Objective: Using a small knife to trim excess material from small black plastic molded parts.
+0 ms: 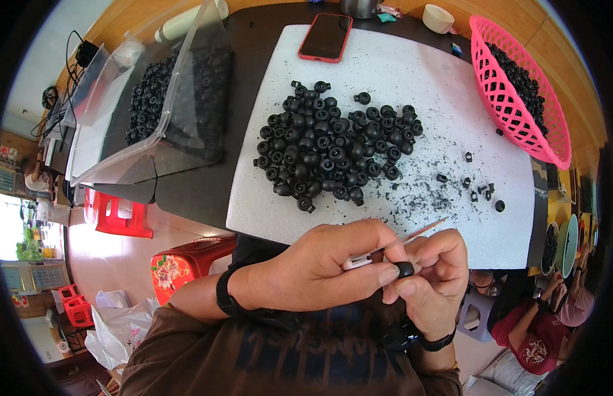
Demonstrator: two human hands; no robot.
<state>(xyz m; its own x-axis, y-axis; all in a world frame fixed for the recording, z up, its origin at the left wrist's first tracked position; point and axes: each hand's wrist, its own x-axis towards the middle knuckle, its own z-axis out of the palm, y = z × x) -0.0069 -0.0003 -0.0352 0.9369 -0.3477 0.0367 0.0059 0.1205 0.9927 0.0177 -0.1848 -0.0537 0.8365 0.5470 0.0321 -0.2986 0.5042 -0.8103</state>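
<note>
My left hand is closed around a slim tool with a white handle and a thin pointed blade, probably a small trimming knife. The blade sticks out past the fingers toward the upper right. Pinched in my right hand is a small round black plastic part, which the left thumb also touches. Both hands meet over the near edge of a white foam sheet. On that sheet lies a big pile of similar black parts, rounded with ring-shaped ends.
Black shavings and several loose bits lie right of the pile. A red-edged phone rests at the sheet's far edge. A clear plastic bin of black parts stands left, a pink basket of them right. A co-worker sits at lower right.
</note>
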